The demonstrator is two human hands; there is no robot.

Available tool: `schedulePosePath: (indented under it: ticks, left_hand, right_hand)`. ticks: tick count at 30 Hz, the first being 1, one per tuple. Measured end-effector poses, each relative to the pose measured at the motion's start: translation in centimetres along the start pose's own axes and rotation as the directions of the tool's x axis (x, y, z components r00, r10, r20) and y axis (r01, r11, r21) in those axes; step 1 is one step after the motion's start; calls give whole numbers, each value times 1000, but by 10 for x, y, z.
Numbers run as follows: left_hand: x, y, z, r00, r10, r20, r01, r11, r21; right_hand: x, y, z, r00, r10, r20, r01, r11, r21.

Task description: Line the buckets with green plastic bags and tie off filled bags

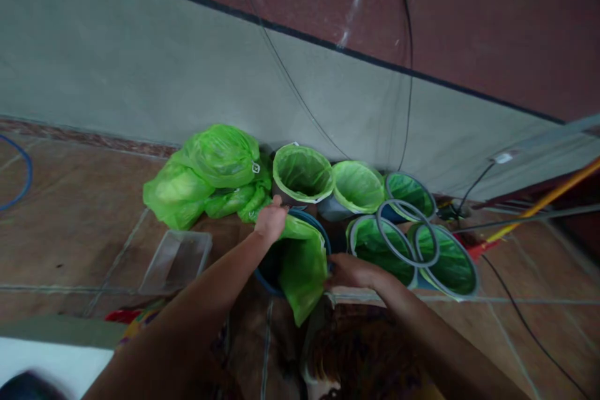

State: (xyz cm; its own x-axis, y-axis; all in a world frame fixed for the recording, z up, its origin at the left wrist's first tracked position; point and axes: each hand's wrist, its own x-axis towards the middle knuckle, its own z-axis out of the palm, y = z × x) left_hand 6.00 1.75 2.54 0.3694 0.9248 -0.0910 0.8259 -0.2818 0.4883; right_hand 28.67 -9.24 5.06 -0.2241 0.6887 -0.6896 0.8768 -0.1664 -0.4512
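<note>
A light green trash bag (304, 262) lies partly inside a dark blue bin (322, 222) in front of me, one flap hanging over the near rim. At the bin's far left rim, my left hand (272, 223) is closed on the bag's edge. My right hand (347, 272) is closed at the right rim, where the bag's edge meets the bin; its fingertips are partly hidden. Just behind this bin stands a lined bin (302, 174). To the right, a grey ring (407, 232) rests across the tops of lined bins.
Tied, filled green bags (210, 169) are piled by the wall on the left. Near them sits a clear plastic container (177, 260). Several other lined bins (359, 187) stand on the right, with a yellow pole (548, 200) beyond them. A black cable (520, 319) crosses the tiles.
</note>
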Motion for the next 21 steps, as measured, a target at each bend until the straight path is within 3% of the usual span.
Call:
schedulePosePath:
  ticks: [2,5,7,9,12,15,17,21]
  left_hand:
    - [0,-2,6,1000,16,15,-16,1000,-1]
    - [1,-4,11,1000,16,-11,-17,998,-64]
    - [2,-3,13,1000,2,-23,-4,995,-96]
    - [3,0,17,999,-19,-28,14,986,-164]
    - [1,12,24,995,-99,21,98,889,-448]
    - [-4,29,29,974,-164,158,226,610,-759]
    - [-5,37,28,956,-193,222,290,499,-817]
    - [-1,37,16,894,-397,207,432,642,-633]
  right_hand:
    - [3,0,-7,984,37,-172,-17,993,120]
    - [21,-3,-11,905,141,-402,31,920,392]
    - [37,-7,-9,867,167,-470,99,866,491]
    - [53,-14,-5,852,116,-510,181,849,496]
    - [72,-24,4,855,35,-517,245,852,463]
    - [82,-32,15,897,-16,-441,240,857,457]
    - [85,-35,20,923,-16,-385,201,872,446]
    - [81,-34,18,939,66,-338,72,922,381]
